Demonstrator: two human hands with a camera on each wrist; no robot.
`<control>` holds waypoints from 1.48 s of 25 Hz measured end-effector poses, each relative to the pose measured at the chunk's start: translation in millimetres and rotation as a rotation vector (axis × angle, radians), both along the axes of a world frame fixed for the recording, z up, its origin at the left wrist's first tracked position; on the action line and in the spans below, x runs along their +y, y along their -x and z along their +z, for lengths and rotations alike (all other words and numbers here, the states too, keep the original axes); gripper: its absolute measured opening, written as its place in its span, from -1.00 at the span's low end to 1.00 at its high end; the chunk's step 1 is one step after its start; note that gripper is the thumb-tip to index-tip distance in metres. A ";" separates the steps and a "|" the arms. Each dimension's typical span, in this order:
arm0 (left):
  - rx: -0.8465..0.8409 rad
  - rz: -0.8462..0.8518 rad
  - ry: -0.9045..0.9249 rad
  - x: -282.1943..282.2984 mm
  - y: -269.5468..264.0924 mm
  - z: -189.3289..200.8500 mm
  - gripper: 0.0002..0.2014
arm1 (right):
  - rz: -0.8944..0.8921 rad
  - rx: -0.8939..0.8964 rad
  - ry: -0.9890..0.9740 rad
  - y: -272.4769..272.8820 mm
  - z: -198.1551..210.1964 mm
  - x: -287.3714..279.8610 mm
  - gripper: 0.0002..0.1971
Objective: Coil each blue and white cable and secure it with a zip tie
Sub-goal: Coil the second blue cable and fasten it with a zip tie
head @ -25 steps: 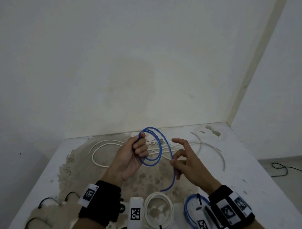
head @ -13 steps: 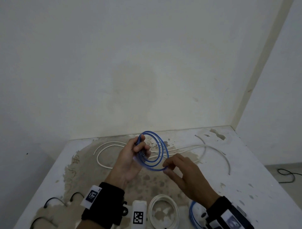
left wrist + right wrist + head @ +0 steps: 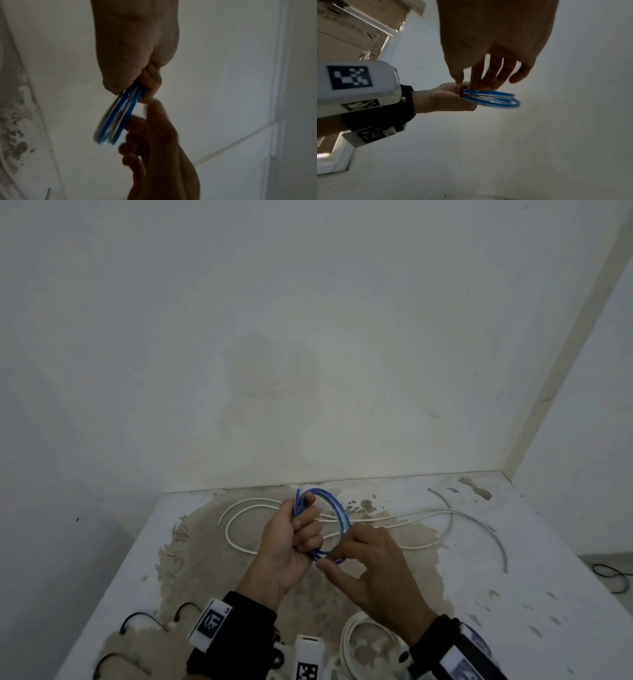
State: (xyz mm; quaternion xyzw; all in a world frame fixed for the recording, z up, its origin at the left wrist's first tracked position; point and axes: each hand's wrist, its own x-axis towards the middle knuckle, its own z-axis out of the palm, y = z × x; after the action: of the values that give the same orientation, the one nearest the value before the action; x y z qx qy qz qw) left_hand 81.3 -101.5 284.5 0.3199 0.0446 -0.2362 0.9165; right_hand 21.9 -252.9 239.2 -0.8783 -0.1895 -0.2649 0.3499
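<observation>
A blue cable (image 3: 339, 510) is wound into a small coil of several loops and held above the table (image 3: 513, 594). My left hand (image 3: 305, 530) grips the coil's left side in a fist, thumb on top. My right hand (image 3: 330, 558) pinches the coil's lower edge close to the left fingers. In the right wrist view the right hand's fingertips (image 3: 475, 84) meet the blue coil (image 3: 491, 98) just where the left hand (image 3: 447, 98) grips it. The left wrist view shows the coil (image 3: 113, 121) edge-on and blurred. A loose white cable (image 3: 236, 542) sprawls across the table behind the hands.
A coiled white cable (image 3: 352, 635) lies near the front edge under my right wrist. Black zip ties (image 3: 140, 616) lie at the front left. The table stands in a wall corner. A black cord (image 3: 613, 575) lies on the floor to the right.
The blue cable's hanging tail has been wound into the coil. My right hand moved left and in, from open beside the coil to pinching its lower edge.
</observation>
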 end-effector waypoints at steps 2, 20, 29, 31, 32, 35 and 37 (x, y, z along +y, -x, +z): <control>-0.001 -0.110 -0.015 7.7 -0.7 3.7 -0.86 | -0.110 -0.003 -0.179 -2.8 2.5 -2.2 -0.78; -0.385 0.073 -0.796 -6.9 -15.2 -4.5 -0.63 | 0.056 0.497 -0.805 -32.8 24.5 8.0 -0.69; -0.454 -0.014 -0.995 -6.0 -11.1 -8.1 -0.64 | -0.018 0.230 -0.269 -37.3 7.8 3.6 -0.83; -0.444 -0.045 -0.963 -4.8 -11.7 -5.3 -0.65 | -0.038 0.155 -0.186 -39.1 4.7 2.4 -0.82; -0.445 -0.057 -0.943 -3.9 -11.5 -4.2 -0.66 | -0.042 0.130 -0.202 -40.6 4.4 2.2 -0.84; -0.444 -0.062 -0.867 -0.3 -9.4 -2.4 -0.72 | -0.037 0.114 -0.303 -42.8 6.3 4.5 -0.90; -0.436 -0.063 -0.888 3.0 -10.4 -4.7 -0.75 | -0.024 0.149 -0.300 -40.7 8.5 8.5 -0.88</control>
State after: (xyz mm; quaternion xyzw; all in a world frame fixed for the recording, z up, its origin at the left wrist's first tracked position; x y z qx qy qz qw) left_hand 91.7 -98.4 279.8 0.7225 -0.0618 -0.1495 0.6722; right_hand 62.6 -244.5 247.7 -0.8357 -0.1109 -0.2282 0.4870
